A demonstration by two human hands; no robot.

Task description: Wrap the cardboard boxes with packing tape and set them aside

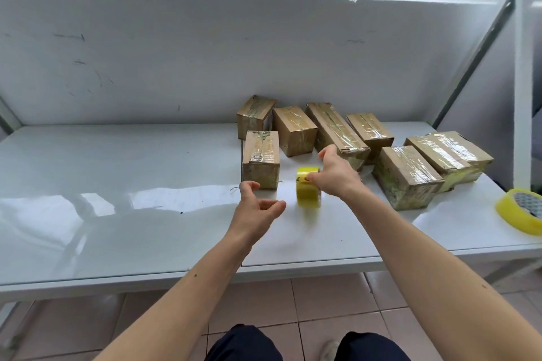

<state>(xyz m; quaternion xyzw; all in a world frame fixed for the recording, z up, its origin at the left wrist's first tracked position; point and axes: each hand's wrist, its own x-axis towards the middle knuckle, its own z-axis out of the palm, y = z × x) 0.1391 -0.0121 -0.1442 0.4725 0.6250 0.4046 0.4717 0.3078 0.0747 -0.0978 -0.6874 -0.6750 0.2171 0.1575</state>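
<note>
Head view: yellow packing-tape roll (308, 187), upright on edge, is pinched by R hand (333, 174); L hand (258, 206), fingers loosely curled w/ nothing held, is just left of it. Taped brown cardboard boxes (261, 159) are seen beyond both hands.

Your hands at the tape roll
Your right hand (331, 174) pinches the upright tape roll (308, 187); your left hand (258, 202) hovers beside it, loosely curled.

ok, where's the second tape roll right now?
Head view: the spare tape roll lies flat at the table's far right edge, right of the taped boxes and apart from the upright roll the right hand grips.
</note>
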